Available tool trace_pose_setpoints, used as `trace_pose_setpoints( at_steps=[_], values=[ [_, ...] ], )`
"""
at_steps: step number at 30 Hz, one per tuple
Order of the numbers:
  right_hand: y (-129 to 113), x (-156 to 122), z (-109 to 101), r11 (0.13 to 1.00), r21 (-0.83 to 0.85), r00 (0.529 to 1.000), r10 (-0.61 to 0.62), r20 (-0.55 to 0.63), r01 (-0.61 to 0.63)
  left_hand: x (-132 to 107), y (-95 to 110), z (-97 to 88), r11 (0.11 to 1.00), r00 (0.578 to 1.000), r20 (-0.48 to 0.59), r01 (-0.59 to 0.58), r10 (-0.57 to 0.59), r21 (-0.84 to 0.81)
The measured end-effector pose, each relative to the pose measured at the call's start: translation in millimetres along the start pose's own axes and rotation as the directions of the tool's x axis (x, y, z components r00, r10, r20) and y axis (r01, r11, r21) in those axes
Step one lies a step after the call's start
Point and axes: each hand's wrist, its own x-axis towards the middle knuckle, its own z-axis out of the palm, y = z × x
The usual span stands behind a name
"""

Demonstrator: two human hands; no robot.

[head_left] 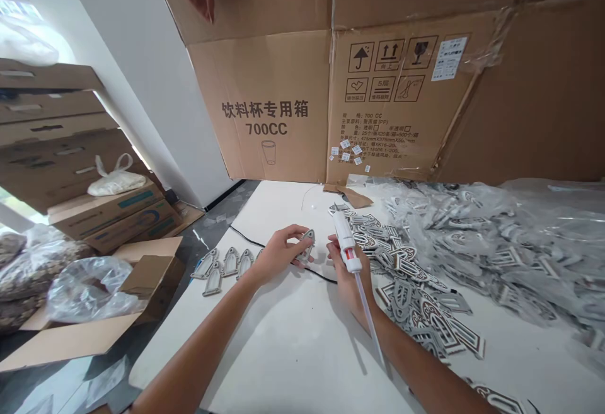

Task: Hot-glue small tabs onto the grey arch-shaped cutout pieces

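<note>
Item: one work scene at a white tabletop (265,212), seen from the person's head. Left hand (278,253): holds an arched grey-and-white cut-out piece (306,245) in a narrow pinch between thumb and fingers, the piece tilted up off the table. Right hand (347,272): closed in a firm wrap around a white glue pen (345,241), its tip pointing away from the person and just beside the left-held piece, not touching it as far as can be told. A translucent glue stick (371,319) extends from the pen's rear end toward the lower right. Left of the hands, a row of matching arched pieces (230,261) lies on the table. Right of them, a loose heap of patterned cut-out pieces (406,294) spreads across the table and runs up against a clear plastic bag (477,237) filled with more. A black cable (246,237) crosses the table beneath the hands. Also present: a large cardboard carton (265,105) printed "700CC" behind the table, stacked flat cartons (51,137) at far left, a white plastic bag (116,178) on top of them, and an open cardboard box (94,332) at lower left.
</note>
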Motion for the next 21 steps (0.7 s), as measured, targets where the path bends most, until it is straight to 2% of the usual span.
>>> trace_pose_setpoints(
  at_steps=[5,11,16,21],
  values=[
    [-7.8,-2.9,0.7,0.997,-0.019,0.994,-0.072,0.081,0.073,-3.3,-3.4,4.2,1.000,1.000,0.002,-0.007,0.007,-0.010],
    [-10.5,-0.2,-2.9,0.981,-0.108,0.983,-0.146,0.112,0.158,-5.4,1.9,8.9,0.999,0.999,0.025,-0.021,0.021,-0.032],
    [-22.4,-2.7,-7.0,0.937,-0.168,0.941,-0.273,0.198,0.307,-6.0,0.7,11.1,0.998,0.997,0.041,-0.059,0.058,0.008],
    [-28.8,-3.4,-9.6,0.902,-0.202,0.905,-0.322,0.279,0.383,-6.2,2.4,11.4,0.997,0.995,0.062,-0.073,0.073,0.005]
  ],
)
